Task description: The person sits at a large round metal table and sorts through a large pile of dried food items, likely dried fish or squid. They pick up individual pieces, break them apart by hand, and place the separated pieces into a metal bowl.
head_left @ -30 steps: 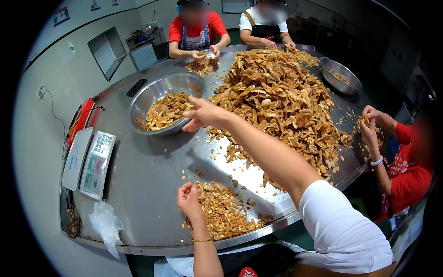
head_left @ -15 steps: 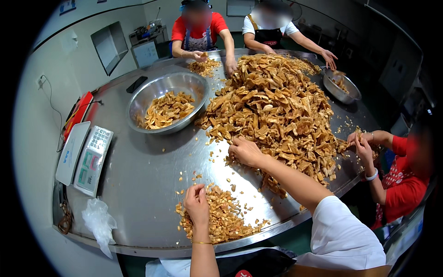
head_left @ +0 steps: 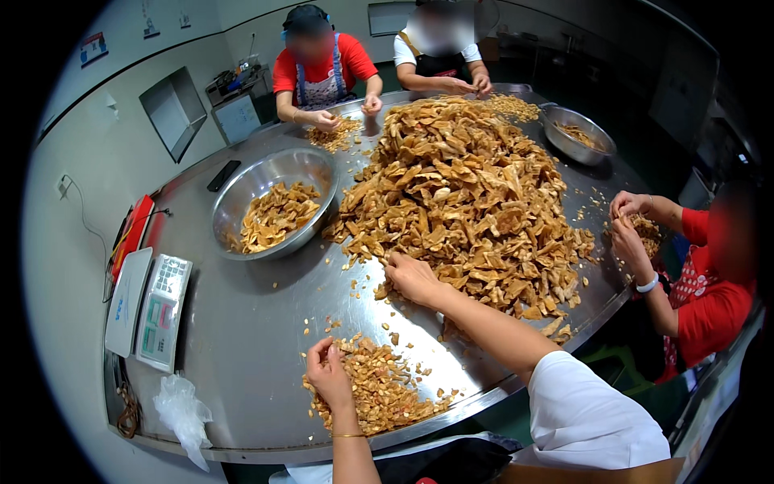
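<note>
One steel table [head_left: 242, 339]. One big heap [head_left: 459, 194] of tan, curled dried pieces at table centre. Two bowls: the large bowl [head_left: 274, 202] left of the heap, partly filled; the small bowl [head_left: 576, 133] at the far right. One low pile [head_left: 375, 387] of smaller bits at the near edge. One scale [head_left: 161, 310] far left. Right hand [head_left: 411, 278] rests on the heap's near edge, fingers curled into pieces. Left hand [head_left: 326, 373] on the pile, fingertips pinched together; what they hold cannot be told.
</note>
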The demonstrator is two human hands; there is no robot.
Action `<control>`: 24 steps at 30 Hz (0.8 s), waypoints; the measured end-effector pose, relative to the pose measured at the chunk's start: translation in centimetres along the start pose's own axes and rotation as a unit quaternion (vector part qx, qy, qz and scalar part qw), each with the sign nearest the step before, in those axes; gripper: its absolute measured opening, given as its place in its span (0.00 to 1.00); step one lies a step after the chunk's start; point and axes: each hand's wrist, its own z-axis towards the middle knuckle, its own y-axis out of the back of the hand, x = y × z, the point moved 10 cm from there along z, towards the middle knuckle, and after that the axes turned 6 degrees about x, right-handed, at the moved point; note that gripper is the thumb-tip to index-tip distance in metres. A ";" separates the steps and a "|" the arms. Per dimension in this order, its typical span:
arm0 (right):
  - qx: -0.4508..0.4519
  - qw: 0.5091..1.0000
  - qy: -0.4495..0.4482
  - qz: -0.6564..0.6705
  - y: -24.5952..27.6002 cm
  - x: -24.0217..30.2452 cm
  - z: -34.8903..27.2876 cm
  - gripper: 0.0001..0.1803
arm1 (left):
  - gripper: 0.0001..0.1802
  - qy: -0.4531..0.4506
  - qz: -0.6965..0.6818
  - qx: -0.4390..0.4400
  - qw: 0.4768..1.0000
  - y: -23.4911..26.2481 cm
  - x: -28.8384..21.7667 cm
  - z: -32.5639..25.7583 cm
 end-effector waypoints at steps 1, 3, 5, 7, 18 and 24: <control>-0.006 1.000 -0.010 0.010 0.1 -0.1 0.0 0.08 | 0.06 -0.003 -0.004 0.000 1.000 0.1 0.2 0.0; -0.083 0.993 -0.011 0.087 2.1 -0.8 -1.1 0.09 | 0.06 -0.008 -0.011 -0.002 1.000 0.3 0.6 0.2; -0.136 0.971 -0.036 0.191 3.0 -1.6 -2.1 0.11 | 0.07 0.015 -0.068 0.001 0.998 0.1 1.2 0.1; -0.101 0.898 -0.134 0.408 0.9 -2.9 -2.6 0.13 | 0.08 0.033 -0.100 0.005 0.994 -0.2 1.3 0.2; 0.073 0.660 -0.177 0.727 -5.8 7.3 -4.8 0.11 | 0.08 0.090 -0.191 0.119 0.970 -2.5 1.9 -0.2; 0.113 0.632 -0.165 0.749 -6.8 7.5 -4.8 0.14 | 0.07 0.045 -0.073 0.092 0.992 -2.5 1.6 -0.2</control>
